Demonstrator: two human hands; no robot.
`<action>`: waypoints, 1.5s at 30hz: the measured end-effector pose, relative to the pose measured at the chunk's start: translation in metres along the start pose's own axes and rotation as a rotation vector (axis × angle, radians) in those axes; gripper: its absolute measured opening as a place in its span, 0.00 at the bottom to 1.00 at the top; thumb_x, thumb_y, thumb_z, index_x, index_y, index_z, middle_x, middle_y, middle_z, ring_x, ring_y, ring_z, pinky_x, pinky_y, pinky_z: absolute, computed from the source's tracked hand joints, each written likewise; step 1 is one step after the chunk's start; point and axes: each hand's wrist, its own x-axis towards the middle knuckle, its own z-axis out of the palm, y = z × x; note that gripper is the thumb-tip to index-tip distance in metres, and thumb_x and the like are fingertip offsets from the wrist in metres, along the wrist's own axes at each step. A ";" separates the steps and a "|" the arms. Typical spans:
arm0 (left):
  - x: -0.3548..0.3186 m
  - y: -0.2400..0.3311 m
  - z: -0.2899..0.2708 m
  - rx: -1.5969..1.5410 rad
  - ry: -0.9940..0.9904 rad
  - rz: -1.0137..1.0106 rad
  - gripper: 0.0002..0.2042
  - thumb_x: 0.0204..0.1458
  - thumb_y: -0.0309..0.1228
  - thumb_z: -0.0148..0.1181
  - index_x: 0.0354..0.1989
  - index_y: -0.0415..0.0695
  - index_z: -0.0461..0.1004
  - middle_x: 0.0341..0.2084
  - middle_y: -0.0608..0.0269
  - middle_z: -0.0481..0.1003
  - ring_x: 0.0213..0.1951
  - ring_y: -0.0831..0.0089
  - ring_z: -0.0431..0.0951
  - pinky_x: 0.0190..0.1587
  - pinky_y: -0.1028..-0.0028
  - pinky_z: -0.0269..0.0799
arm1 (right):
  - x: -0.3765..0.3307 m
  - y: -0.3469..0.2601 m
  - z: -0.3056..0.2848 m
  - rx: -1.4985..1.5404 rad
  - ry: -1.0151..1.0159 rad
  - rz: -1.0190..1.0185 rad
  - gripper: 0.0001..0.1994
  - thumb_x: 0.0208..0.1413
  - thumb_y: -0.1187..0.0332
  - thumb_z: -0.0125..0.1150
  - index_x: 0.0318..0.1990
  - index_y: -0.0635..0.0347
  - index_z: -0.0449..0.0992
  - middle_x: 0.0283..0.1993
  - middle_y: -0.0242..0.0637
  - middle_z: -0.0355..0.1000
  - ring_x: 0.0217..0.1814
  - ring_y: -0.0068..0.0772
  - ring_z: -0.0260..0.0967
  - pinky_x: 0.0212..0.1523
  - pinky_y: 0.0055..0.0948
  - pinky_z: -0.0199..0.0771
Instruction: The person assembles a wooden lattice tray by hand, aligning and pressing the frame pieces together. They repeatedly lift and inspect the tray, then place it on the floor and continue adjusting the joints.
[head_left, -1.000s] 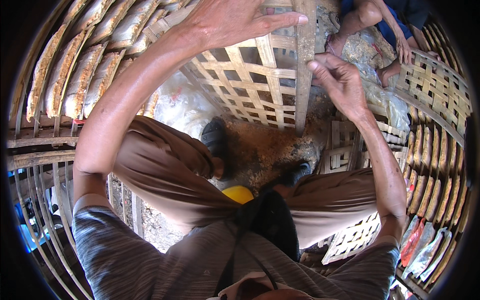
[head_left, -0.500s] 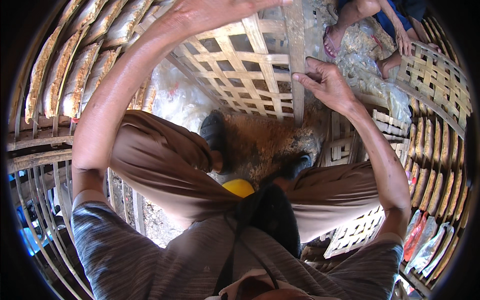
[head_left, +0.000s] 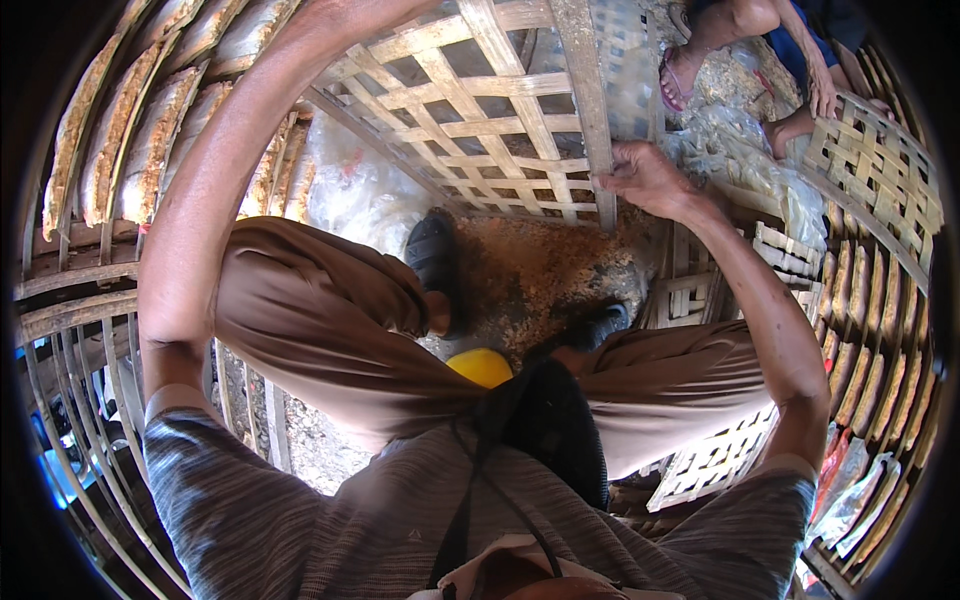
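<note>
A woven bamboo panel (head_left: pixel 515 85) with a stiff wooden edge slat (head_left: pixel 590 110) stands tilted in front of me, its lower end near the floor. My right hand (head_left: pixel 648 180) is closed on that slat, thumb and fingers pinching its right side low down. From the left, my forearm (head_left: pixel 265 110) reaches up across the panel's upper left. My left hand itself lies beyond the top edge of the view, so its fingers are hidden.
Racks of long brownish-white slabs (head_left: pixel 155 150) rise at left and more slabs (head_left: pixel 885 300) at right. Clear plastic sheets (head_left: pixel 355 180) lie beside the panel. Another person's hand (head_left: pixel 823 95) rests by a second woven panel (head_left: pixel 875 170). Something yellow (head_left: pixel 480 367) sits between my legs.
The panel has shifted slightly up and to the right. My right hand has moved a little lower along its slat with fingers more closed, and my left hand has gone out of view.
</note>
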 end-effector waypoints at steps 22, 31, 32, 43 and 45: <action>0.000 0.001 -0.011 -0.005 0.167 0.037 0.16 0.57 0.43 0.70 0.46 0.44 0.82 0.42 0.51 0.82 0.47 0.63 0.81 0.57 0.56 0.76 | -0.004 -0.050 0.008 0.242 0.433 -0.229 0.18 0.72 0.55 0.55 0.46 0.64 0.76 0.38 0.37 0.78 0.43 0.25 0.73 0.47 0.34 0.75; -0.009 -0.053 -0.069 0.298 0.832 0.179 0.40 0.59 0.56 0.64 0.70 0.38 0.63 0.67 0.40 0.65 0.69 0.54 0.64 0.70 0.59 0.59 | -0.036 -0.070 -0.089 0.551 0.761 -0.251 0.20 0.72 0.52 0.54 0.41 0.62 0.79 0.28 0.32 0.75 0.28 0.21 0.73 0.34 0.25 0.74; -0.011 -0.062 -0.057 0.177 0.880 0.102 0.43 0.59 0.58 0.62 0.73 0.37 0.58 0.70 0.41 0.61 0.73 0.52 0.58 0.73 0.57 0.54 | -0.046 -0.071 -0.097 0.669 0.785 -0.218 0.20 0.72 0.52 0.55 0.45 0.62 0.80 0.27 0.31 0.75 0.27 0.21 0.72 0.32 0.25 0.74; -0.052 -0.002 -0.023 -0.814 0.165 -0.595 0.28 0.61 0.58 0.59 0.48 0.40 0.76 0.32 0.59 0.81 0.32 0.74 0.84 0.31 0.73 0.81 | -0.064 -0.128 -0.138 1.016 0.831 -0.393 0.20 0.73 0.54 0.52 0.51 0.65 0.76 0.35 0.36 0.75 0.31 0.23 0.72 0.33 0.24 0.81; -0.059 -0.005 -0.024 -0.844 0.262 -0.595 0.24 0.61 0.56 0.61 0.41 0.44 0.77 0.26 0.64 0.78 0.27 0.78 0.81 0.26 0.75 0.79 | -0.064 -0.146 -0.148 1.000 0.796 -0.441 0.20 0.74 0.54 0.51 0.53 0.65 0.74 0.37 0.37 0.75 0.32 0.25 0.74 0.36 0.25 0.84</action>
